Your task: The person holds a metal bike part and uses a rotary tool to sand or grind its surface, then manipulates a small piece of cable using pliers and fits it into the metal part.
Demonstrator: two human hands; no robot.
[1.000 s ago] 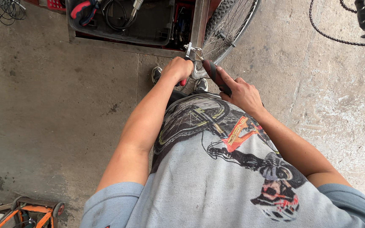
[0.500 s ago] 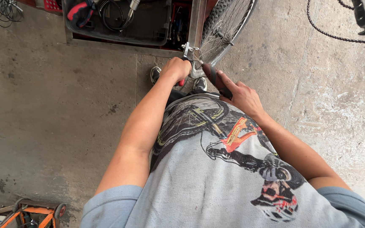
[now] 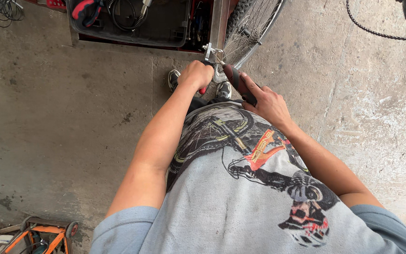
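A red-handled tool (image 3: pixel 204 89) is gripped by the closed fingers of the left hand (image 3: pixel 196 75); a dark-handled tool (image 3: pixel 238 83) is clasped in the right hand (image 3: pixel 266 101), the bicycle wheel (image 3: pixel 250 23) lying just beyond the fingertips.

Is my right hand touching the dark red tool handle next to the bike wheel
Touching. The head view shows the right hand with its fingers wrapped around the dark red tool handle, no gap between them, just below the bicycle wheel.

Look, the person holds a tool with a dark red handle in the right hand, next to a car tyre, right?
Not quite. It is a spoked bicycle wheel, not a car tyre, as the head view shows. The right hand does hold a tool with a dark red handle.
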